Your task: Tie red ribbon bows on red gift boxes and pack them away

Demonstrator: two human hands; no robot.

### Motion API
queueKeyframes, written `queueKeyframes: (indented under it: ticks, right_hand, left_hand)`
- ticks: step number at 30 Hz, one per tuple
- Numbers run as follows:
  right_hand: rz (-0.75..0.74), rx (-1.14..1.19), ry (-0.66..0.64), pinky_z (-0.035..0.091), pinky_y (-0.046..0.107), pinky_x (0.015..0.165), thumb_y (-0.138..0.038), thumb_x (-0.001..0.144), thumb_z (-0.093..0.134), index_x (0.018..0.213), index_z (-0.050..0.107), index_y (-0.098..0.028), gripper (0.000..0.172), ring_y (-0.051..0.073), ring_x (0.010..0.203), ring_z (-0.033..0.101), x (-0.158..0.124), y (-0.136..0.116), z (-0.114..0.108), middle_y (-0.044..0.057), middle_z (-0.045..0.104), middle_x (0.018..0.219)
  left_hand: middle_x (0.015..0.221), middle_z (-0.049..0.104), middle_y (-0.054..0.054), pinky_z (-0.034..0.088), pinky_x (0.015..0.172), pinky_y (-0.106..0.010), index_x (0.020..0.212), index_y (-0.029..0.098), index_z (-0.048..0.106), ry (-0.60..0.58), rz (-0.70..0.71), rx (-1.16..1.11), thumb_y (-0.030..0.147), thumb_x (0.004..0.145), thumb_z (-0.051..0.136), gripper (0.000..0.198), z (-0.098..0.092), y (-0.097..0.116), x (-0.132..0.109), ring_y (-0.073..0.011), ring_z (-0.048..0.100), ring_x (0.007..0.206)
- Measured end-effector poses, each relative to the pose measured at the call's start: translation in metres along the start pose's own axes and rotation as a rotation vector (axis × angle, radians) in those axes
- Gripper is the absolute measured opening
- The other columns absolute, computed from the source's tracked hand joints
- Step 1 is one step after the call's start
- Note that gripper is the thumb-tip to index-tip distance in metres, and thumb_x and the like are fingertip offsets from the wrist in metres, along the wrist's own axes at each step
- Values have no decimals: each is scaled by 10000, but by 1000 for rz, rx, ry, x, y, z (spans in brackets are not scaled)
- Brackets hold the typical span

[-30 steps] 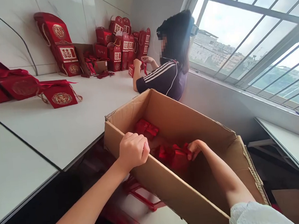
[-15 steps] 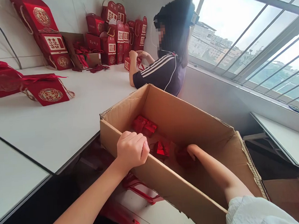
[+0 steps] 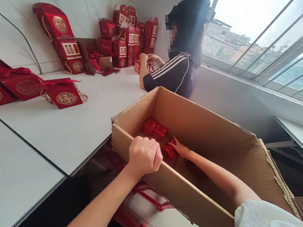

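My left hand (image 3: pixel 145 156) is wrapped over the near rim of a large open cardboard box (image 3: pixel 194 190), gripping its wall. My right hand (image 3: pixel 181 148) reaches down inside, its thumb and fingers around the edge of a small red gift box (image 3: pixel 169 154) with a red ribbon. Part of that gift box is hidden by the hand and the cardboard wall. Beyond it, against the far left side, lies another red gift box (image 3: pixel 154 128) with a bow. Under my right forearm a dark red shape (image 3: pixel 195 167) is partly visible.
A white table (image 3: pixel 90 132) on the left bears a ribboned red box (image 3: pixel 66 94) and stacked red gift boxes (image 3: pixel 71 48) along the wall. Across the table's end a person (image 3: pixel 173 70) handles a red box. Below is a red stool (image 3: pixel 153 197); a barred window (image 3: pixel 254 25) is at right.
My right hand has moved left and farther inside the cardboard box, from a dark red shape to the ribboned gift box. My left hand keeps its hold on the rim. The view has shifted left.
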State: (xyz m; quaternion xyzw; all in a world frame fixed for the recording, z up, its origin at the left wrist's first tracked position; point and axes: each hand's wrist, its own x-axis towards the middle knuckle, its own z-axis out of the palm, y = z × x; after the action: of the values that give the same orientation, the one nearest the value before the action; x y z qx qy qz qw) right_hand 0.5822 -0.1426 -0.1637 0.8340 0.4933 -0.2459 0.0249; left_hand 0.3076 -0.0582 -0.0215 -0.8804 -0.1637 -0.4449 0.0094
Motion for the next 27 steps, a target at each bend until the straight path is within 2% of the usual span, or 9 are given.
queueKeyframes:
  ticks: [3, 7, 9, 13, 17, 20, 22, 24, 27]
  right_hand:
    - [45, 2, -16, 293, 469, 1013, -174, 641, 697, 1425, 144, -271, 964, 391, 1301, 290, 2, -3, -4, 170, 0, 1505]
    - [100, 38, -61, 298, 442, 1009, -272, 553, 764, 1423, 86, -150, 1110, 398, 1319, 240, 12, -14, 4, 253, 96, 1461]
    - [143, 52, -16, 301, 445, 1004, -333, 595, 736, 1409, 62, -102, 1082, 395, 1315, 251, 20, -19, 7, 276, 110, 1440]
    - [202, 73, 98, 360, 438, 951, -300, 681, 666, 1359, 143, -94, 880, 374, 1201, 439, 36, -22, 6, 267, 272, 1357]
    - [240, 78, 173, 397, 437, 909, -362, 677, 680, 1327, 175, -107, 861, 376, 1129, 499, 42, -20, 1, 266, 339, 1307]
    - [248, 76, 175, 389, 401, 931, -455, 671, 677, 1317, 181, -70, 901, 355, 1192, 442, 34, -4, -12, 273, 341, 1319]
    - [270, 71, 132, 399, 386, 921, -500, 685, 652, 1308, 237, -75, 860, 340, 1188, 449, 22, 16, -27, 246, 415, 1283]
    - [320, 64, 36, 434, 389, 865, -502, 671, 667, 1223, 406, -84, 740, 346, 1084, 535, 6, 40, -41, 210, 556, 1129]
    - [394, 50, -123, 466, 430, 787, -387, 521, 805, 982, 600, -92, 584, 366, 926, 602, -22, 69, -46, 166, 644, 904]
  left_hand:
    - [482, 459, -8, 272, 575, -317, 520, 184, 440, 6, -4, -2, 177, 775, 368, 265, 0, 0, 0, -140, 365, 494]
    - [483, 456, -7, 274, 575, -318, 522, 184, 441, 18, -2, -18, 172, 773, 370, 261, 0, 0, 0, -140, 360, 496]
    - [484, 453, -7, 274, 575, -319, 521, 184, 439, 27, -1, -25, 171, 773, 370, 261, 0, 0, -1, -140, 356, 495]
    - [477, 446, -3, 270, 567, -316, 515, 182, 432, 43, -6, -23, 170, 771, 373, 264, 1, 0, -1, -137, 342, 489]
    - [472, 439, 0, 265, 563, -316, 511, 182, 425, 64, -14, -22, 170, 766, 376, 260, 2, 1, -1, -134, 335, 484]
    - [474, 446, -2, 272, 572, -317, 513, 183, 432, 53, -9, -16, 178, 765, 377, 258, 1, 1, -2, -135, 344, 489]
    - [478, 456, -4, 275, 575, -318, 517, 184, 435, 38, -3, -12, 182, 767, 378, 256, 1, 0, -2, -137, 354, 494]
    - [478, 458, -5, 272, 574, -320, 516, 187, 429, 39, 0, -12, 187, 772, 379, 262, 1, 0, -1, -140, 360, 494]
    - [474, 457, -4, 269, 572, -319, 513, 189, 421, 48, 0, -10, 192, 777, 382, 267, 3, 0, 1, -142, 362, 491]
